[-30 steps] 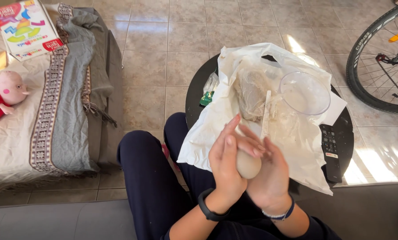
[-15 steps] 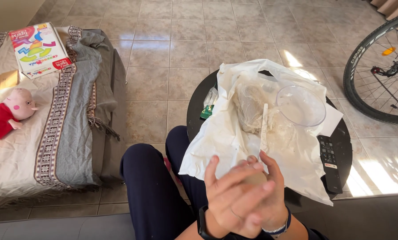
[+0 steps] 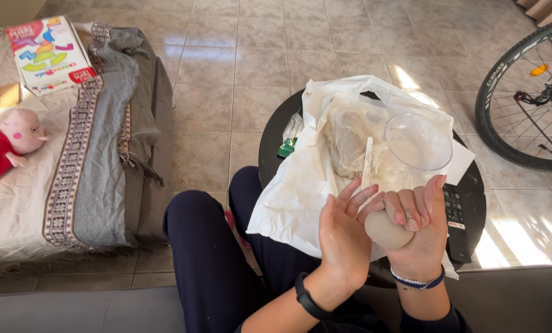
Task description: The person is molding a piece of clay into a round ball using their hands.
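Bright daylight fills the room. Sun comes in from the right and lays hard, glaring patches on the tile floor point(image 3: 522, 234) near the bicycle wheel point(image 3: 529, 98). The glossy tiles reflect pale streaks far off. The white plastic sheet point(image 3: 300, 185) is nearly overexposed. Focus is sharp throughout, with mild wide-angle bending at the edges.

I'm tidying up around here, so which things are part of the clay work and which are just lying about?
In use: clay ball, left hand, right hand, white sheet, clear bowl, stick.
Lying about: remote, bicycle wheel, plush toy, book.
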